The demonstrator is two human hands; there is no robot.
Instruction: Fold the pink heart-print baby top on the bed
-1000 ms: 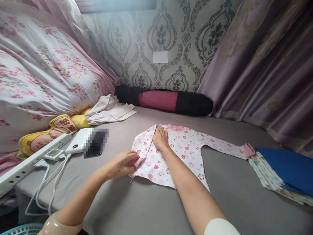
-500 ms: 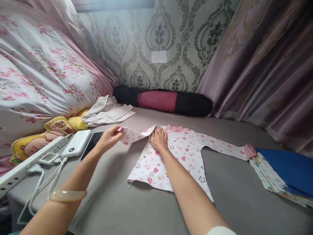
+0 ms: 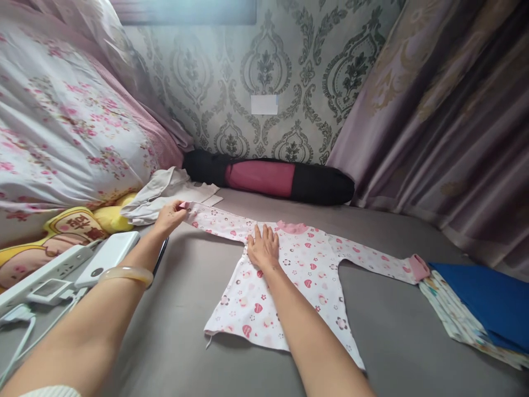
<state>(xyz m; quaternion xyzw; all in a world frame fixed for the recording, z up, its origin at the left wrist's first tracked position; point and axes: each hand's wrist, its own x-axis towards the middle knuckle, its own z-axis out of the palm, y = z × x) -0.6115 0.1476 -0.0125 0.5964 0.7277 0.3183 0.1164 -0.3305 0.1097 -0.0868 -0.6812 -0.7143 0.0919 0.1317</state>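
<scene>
A child's long-sleeved shirt [image 3: 297, 281], white with pink hearts and flowers, lies spread on the grey sheet. Its collar and cuffs are pink. My left hand [image 3: 171, 216] pinches the cuff of the left-side sleeve, which stretches out straight from the shoulder. Resting flat near that shoulder, my right hand [image 3: 263, 246] presses on the shirt with its fingers spread. The other sleeve reaches right, and its cuff lies against a pile of folded clothes [image 3: 463, 309].
Left of my arm are a white power strip [image 3: 53, 270], a white power bank [image 3: 108, 256], cables and a yellow plush pillow [image 3: 53, 242]. Crumpled pale clothing [image 3: 165, 193] lies behind my left hand. A black and red long bag [image 3: 264, 177] lies along the wall.
My left hand has drawn the sleeve outward to the left and away from me, so the drooping, twisted sleeve is now straight. My right hand stays on the shirt near the shoulder.
</scene>
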